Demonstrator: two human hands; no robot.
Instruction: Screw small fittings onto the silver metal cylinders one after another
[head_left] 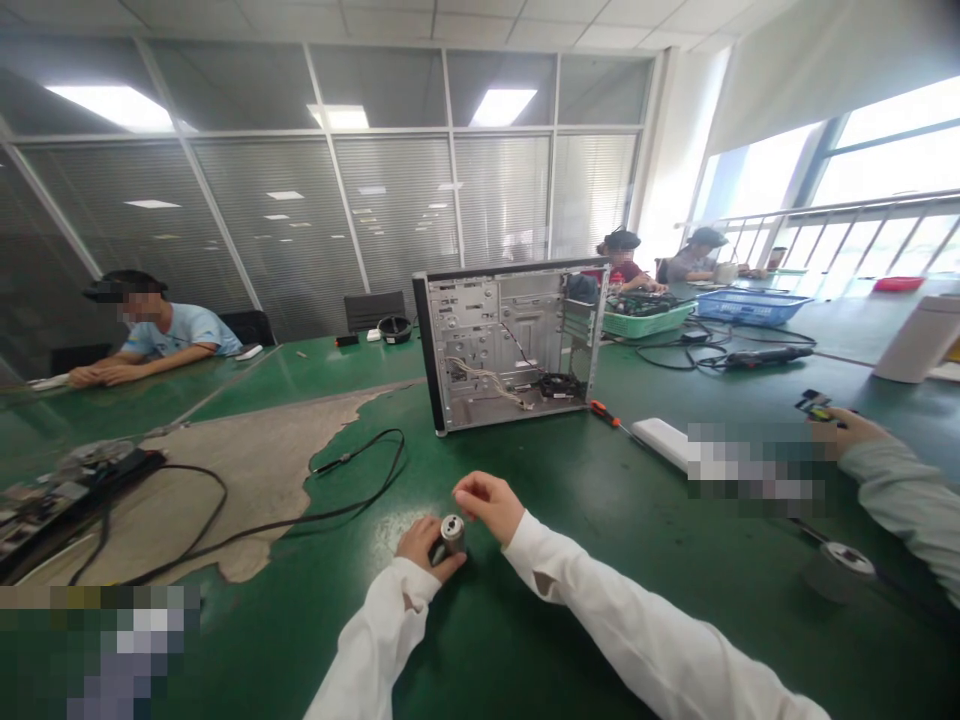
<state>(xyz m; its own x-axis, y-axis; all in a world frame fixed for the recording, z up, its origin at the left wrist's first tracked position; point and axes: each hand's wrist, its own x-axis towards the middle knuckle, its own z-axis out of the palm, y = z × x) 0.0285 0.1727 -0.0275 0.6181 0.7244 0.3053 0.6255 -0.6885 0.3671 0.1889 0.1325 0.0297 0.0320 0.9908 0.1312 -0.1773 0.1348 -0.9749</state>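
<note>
A small metal cylinder (453, 536) with holes in its top stands on the green table. My left hand (429, 549) is wrapped round its left and near sides. Just above and to the right of the cylinder is my right hand (491, 500), its fingertips pressed together; whatever they may hold is too small to make out. Beyond both hands stands an open computer case (514, 345) with wires and a black fan inside. An orange screwdriver (605, 414) lies at the case's right corner.
Black cable (300, 518) crosses the torn mat (247, 460) at left. A white box (664, 444) lies to the right, near another person's hand (844, 433) and a second cylinder (844, 572). Green basket (649, 318) and blue basket (754, 307) are farther back. Others sit around the table.
</note>
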